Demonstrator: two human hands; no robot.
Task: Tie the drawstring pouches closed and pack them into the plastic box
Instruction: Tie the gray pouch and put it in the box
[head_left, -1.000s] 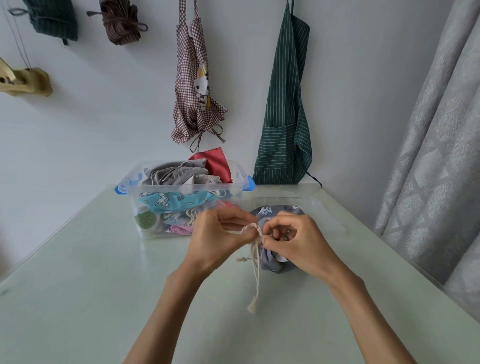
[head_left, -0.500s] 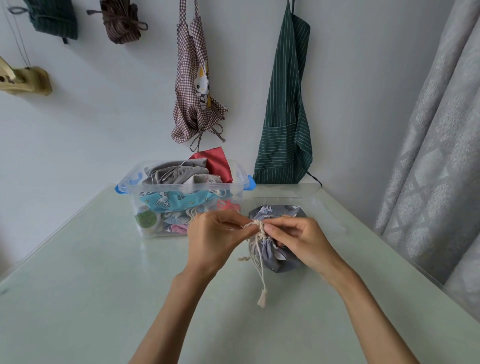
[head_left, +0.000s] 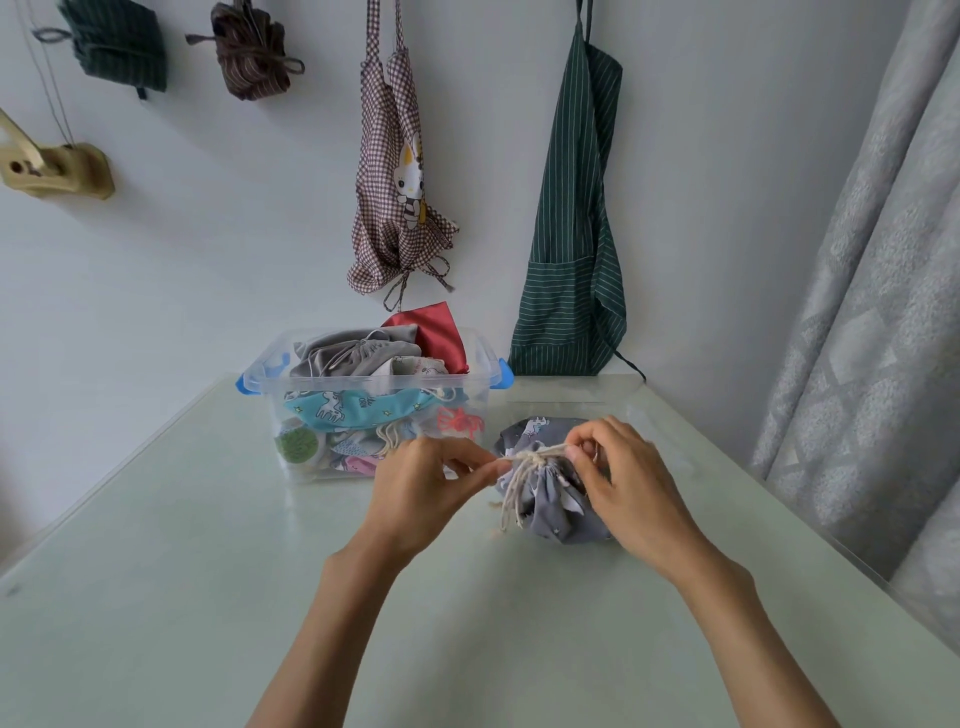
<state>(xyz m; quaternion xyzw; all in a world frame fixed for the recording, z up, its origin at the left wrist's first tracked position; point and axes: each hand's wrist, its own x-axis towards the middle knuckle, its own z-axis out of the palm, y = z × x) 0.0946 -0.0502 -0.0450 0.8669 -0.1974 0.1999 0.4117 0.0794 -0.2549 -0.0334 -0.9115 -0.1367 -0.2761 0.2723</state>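
Left hand (head_left: 421, 488) and right hand (head_left: 618, 478) pinch the cord (head_left: 524, 460) atop the pouch (head_left: 550, 499); the box (head_left: 483, 353) lies behind-left, nearer the left hand.

Between the left hand (head_left: 421, 483) and the right hand (head_left: 623, 483), the pouch (head_left: 550, 512) is grey with small white animal prints, and its drawstring (head_left: 524, 460) is cream. Beyond the left hand, the clear plastic box (head_left: 363, 374) has blue clips and holds pouches in plain grey, red, and turquoise with white figures. The table (head_left: 182, 571) under both hands is pale green. Beyond the right hand hangs a dark green apron (head_left: 571, 234) with thin white stripes; beside it, a brown-and-white checked apron (head_left: 389, 208).
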